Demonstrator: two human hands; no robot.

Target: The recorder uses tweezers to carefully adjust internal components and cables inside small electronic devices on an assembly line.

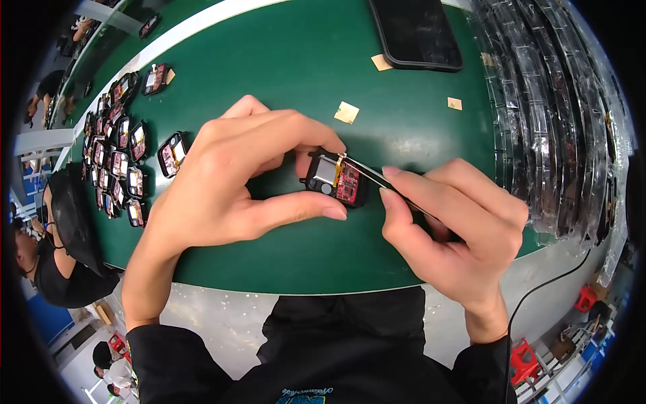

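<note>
Between the thumb and fingers of my left hand [232, 175] sits a small black device housing [328, 196], its inside facing up. A red circuit board [348, 186] and a silver battery-like block [324, 169] show in it, with a yellowish strip between them. My right hand [461, 225] is closed on a pair of tweezers [369, 173]. Their tips meet the housing's upper edge, close to my left index fingertip; whether they grip anything there is too small to tell.
Several similar open housings [120, 165] are grouped at the left, with one more [173, 155] beside my left hand. A black phone [417, 34] lies at the back. Small tan paper pieces [346, 112] dot the green table [269, 67]. Stacked clear plastic trays [538, 121] line the right side.
</note>
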